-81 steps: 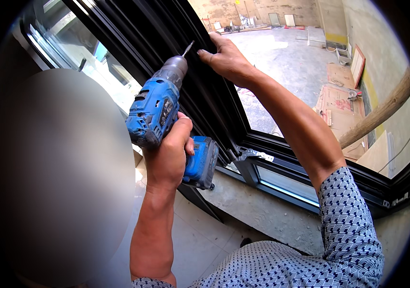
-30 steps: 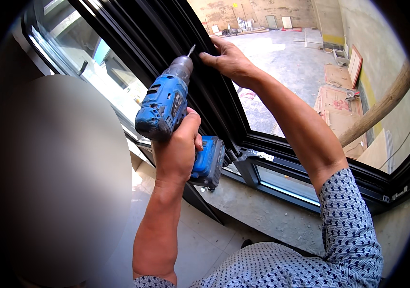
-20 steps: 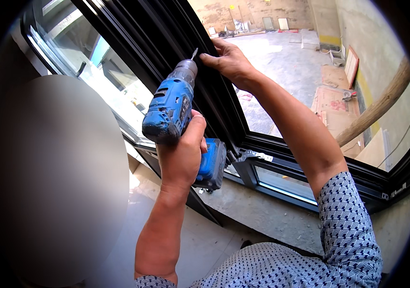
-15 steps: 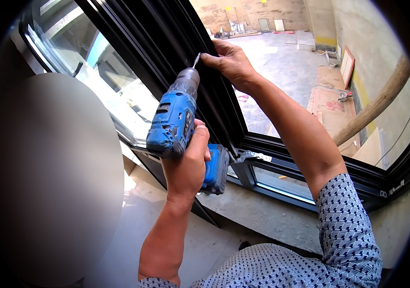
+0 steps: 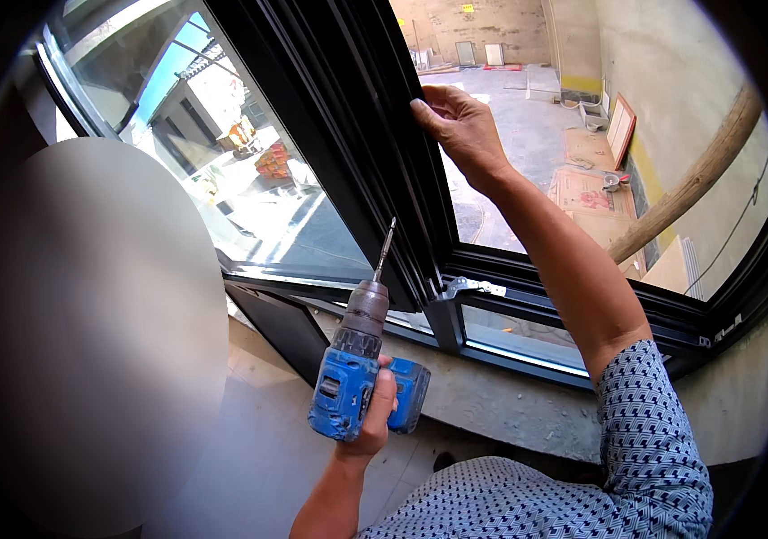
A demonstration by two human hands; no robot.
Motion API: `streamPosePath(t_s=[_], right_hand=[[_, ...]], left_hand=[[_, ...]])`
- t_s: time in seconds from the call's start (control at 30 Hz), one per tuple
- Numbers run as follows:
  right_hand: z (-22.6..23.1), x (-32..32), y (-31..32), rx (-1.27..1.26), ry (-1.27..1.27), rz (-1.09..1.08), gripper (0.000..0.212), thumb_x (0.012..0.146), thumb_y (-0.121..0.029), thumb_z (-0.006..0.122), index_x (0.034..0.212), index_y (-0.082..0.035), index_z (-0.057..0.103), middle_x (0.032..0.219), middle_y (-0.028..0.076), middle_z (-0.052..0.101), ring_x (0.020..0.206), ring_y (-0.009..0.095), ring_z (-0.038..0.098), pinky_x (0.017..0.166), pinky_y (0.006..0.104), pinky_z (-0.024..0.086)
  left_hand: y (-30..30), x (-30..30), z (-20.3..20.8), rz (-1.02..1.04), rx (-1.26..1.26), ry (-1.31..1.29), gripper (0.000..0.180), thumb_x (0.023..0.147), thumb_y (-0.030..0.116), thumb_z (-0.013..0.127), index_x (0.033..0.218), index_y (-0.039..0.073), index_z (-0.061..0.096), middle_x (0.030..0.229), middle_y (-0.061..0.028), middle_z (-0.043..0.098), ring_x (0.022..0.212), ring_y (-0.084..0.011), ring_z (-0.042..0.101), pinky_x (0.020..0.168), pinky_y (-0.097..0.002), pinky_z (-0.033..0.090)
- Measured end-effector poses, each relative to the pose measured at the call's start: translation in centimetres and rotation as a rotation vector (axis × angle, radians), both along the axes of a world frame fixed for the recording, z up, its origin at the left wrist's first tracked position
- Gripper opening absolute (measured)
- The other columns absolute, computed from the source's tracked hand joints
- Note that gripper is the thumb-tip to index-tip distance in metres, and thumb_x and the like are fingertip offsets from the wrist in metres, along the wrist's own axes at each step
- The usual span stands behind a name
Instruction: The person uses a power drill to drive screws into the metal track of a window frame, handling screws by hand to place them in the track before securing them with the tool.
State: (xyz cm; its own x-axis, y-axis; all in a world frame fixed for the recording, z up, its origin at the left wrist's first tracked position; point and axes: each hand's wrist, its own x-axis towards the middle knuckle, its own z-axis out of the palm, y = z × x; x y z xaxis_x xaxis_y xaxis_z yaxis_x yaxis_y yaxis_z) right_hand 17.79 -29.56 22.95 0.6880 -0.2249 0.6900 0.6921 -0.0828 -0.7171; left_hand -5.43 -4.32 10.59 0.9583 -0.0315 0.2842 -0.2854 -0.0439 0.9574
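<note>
Concrete ledge (image 5: 510, 418); two hands (image 5: 373, 424) (image 5: 469, 133), left gripping one drill (image 5: 341, 382).

A white shirt (image 5: 501, 494) with lots of tiny dark blue shapes; a short right sleeve (image 5: 649, 413), patterned too; left hand (image 5: 373, 418) and right hand (image 5: 467, 130) bare.

- A fisheye camera worn on the head, the left one of a side-by-side pair, looks steeply down over the wearer's shirt (image 5: 501, 494), upright and unmirrored.
- It faces a black window frame (image 5: 348, 108), slanting from the upper edge toward the concrete sill (image 5: 510, 413).
- Left hand (image 5: 373, 429) and right hand (image 5: 467, 130) appear within arm's reach.
- Beyond the frame's right side, the view runs to a distant wall (image 5: 519, 31).
- Straight edges bow near the dark rim.
</note>
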Motion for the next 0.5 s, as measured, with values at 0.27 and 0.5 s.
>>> streamPosePath(t_s=[0.27, 0.5], right_hand=[[-13.8, -14.0, 4.9, -0.074, 0.068, -0.212, 0.02, 0.097, -0.002, 0.06, 0.116, 0.0, 0.066, 0.101, 0.012, 0.07, 0.097, 0.018, 0.069, 0.088, 0.0312, 0.054], [-25.2, -28.6, 11.4, -0.376, 0.568, 0.302, 0.038, 0.091, -0.012, 0.067, 0.127, -0.002, 0.06, 0.12, 0.018, 0.063, 0.112, 0.032, 0.064, 0.098, 0.0412, 0.051]], left_hand=[[7.0, -2.7, -10.3, -0.027, 0.412, -0.061, 0.012, 0.091, 0.013, 0.069, 0.086, 0.003, 0.068, 0.075, -0.007, 0.069, 0.064, -0.0241, 0.066, 0.061, -0.0363, 0.052], [7.1, -2.1, -10.5, -0.238, 0.387, -0.254, 0.012, 0.086, 0.005, 0.075, 0.083, 0.003, 0.064, 0.072, -0.0084, 0.065, 0.061, -0.0249, 0.065, 0.06, -0.0342, 0.052]])
